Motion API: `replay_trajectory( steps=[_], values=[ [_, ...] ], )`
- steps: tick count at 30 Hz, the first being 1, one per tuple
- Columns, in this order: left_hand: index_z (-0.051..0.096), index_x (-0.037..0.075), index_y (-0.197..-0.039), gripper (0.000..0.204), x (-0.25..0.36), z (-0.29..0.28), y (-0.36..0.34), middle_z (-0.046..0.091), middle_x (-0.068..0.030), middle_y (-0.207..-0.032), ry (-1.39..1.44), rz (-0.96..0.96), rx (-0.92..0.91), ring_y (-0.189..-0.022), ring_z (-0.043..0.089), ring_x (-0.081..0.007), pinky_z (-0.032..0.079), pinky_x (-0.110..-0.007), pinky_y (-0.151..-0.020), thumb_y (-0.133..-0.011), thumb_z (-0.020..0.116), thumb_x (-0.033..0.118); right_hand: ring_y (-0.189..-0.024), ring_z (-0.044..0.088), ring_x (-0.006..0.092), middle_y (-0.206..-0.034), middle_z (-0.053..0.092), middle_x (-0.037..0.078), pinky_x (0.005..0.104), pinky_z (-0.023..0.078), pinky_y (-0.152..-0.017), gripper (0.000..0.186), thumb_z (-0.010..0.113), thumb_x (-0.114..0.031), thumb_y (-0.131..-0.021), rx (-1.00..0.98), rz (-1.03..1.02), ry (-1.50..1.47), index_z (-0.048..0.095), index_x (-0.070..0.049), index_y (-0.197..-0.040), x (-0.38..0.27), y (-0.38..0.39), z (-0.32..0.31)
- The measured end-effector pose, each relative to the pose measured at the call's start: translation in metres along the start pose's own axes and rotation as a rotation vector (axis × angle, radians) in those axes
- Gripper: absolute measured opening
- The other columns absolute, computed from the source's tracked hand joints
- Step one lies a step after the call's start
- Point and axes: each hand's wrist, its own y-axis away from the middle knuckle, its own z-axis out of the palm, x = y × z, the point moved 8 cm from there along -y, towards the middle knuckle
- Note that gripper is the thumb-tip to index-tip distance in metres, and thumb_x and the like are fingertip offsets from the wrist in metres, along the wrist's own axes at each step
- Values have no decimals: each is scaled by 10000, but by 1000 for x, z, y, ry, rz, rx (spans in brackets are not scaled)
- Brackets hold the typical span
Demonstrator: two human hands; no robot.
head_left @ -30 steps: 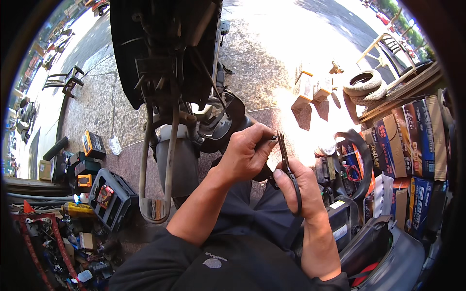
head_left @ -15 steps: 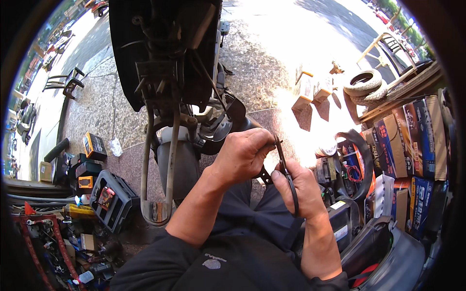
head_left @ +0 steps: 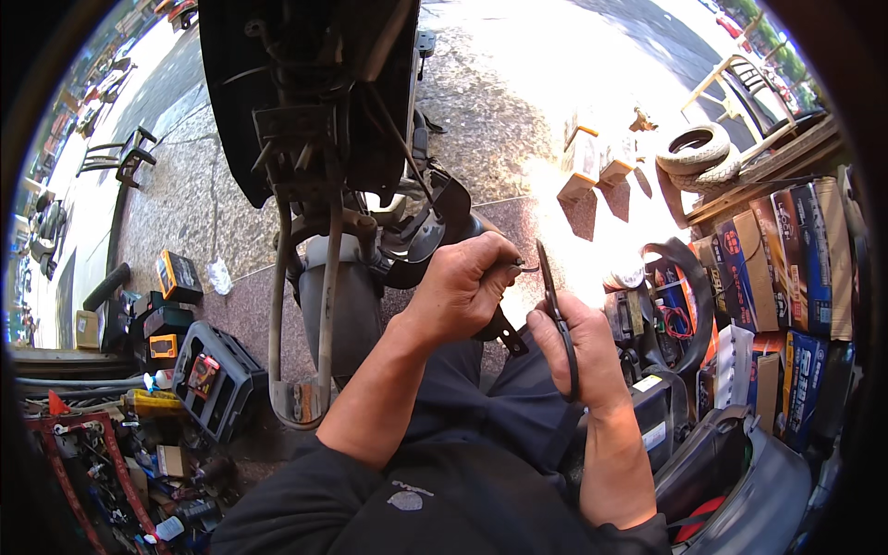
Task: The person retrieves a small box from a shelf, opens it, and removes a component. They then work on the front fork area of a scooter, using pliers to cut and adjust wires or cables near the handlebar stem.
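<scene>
Above a lap in dark trousers point(head_left: 462, 402), I see two bare hands facing each other, watching from afar through the head camera. On the left, the left hand point(head_left: 467, 287) is clenched, back upward, with thumb and forefinger pinching a thin dark piece point(head_left: 528, 269) whose end pokes out to the right. Below those fingers hangs a black perforated bracket point(head_left: 506, 333), slanting toward the lap; I cannot tell how the two parts connect inside the fist. On the right, the right hand point(head_left: 583, 347) grasps black-handled scissors point(head_left: 559, 319), the blades pointing away to the far side and the handle loop curving toward the near side. Their tip stands just beside the thin piece; whether they touch I cannot tell.

Beyond the left forearm rises a dark scooter point(head_left: 310, 139), with a bent metal tube point(head_left: 327, 324) and a grey rounded fender point(head_left: 340, 305) nearest the wearer. To the left lie a grey plastic case point(head_left: 225, 407), an orange and black box point(head_left: 178, 277) and, nearer, a red metal frame point(head_left: 120, 467) amid jumbled parts. Far right, two tyres point(head_left: 694, 155) are stacked beyond a row of cardboard cartons point(head_left: 794, 264).
</scene>
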Motion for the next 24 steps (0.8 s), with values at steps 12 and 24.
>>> replay_trajectory(
  steps=[12,24],
  values=[
    [627,26,-911,84,7,4,2,607,-105,-697,-56,44,-33,-598,583,-174,480,-309,-571,-892,699,-13,-721,649,464,-733,632,262,451,493,-586,107,661,-75,-929,31,-86,150,596,9,-909,-7,2,14],
    [633,12,-877,76,10,7,3,610,-132,-662,-95,28,-81,-558,586,-192,469,-319,-541,-884,707,-2,-502,617,239,-598,606,155,358,468,-512,113,660,-78,-945,-8,-86,60,607,10,-899,-2,8,19]
  ],
)
